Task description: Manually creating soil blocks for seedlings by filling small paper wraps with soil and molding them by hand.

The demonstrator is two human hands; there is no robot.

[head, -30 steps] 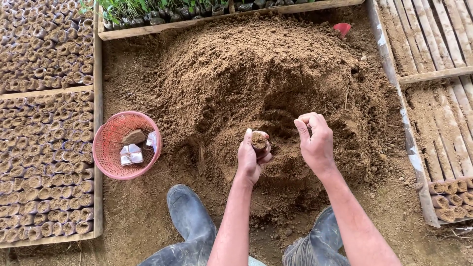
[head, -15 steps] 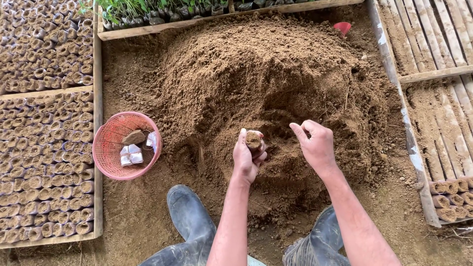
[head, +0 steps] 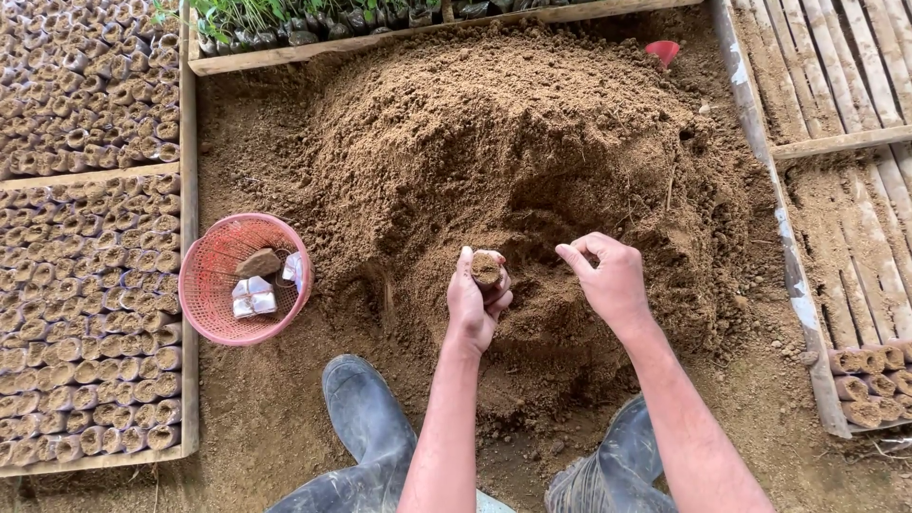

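My left hand [head: 475, 302] grips a small nursery bag [head: 487, 269] filled with brown soil, held upright in front of a big soil heap [head: 513, 142]. My right hand [head: 608, 280] hovers just right of the bag, fingers curled with the fingertips pinched together; I cannot tell whether soil is in them. Both hands are above a scooped hollow in the heap's near side.
A pink plastic basket [head: 214, 285] with empty folded bags and a soil-filled one sits at left. Wooden-framed beds of several filled bags [head: 85, 285] line the left side. Wooden slats [head: 845, 142] lie at right, seedlings [head: 285, 19] at the top. My rubber boots [head: 366, 418] are below.
My left hand has tipped the bag more upright and moved slightly left. My right hand has shifted a little away from the bag, fingers still pinched.
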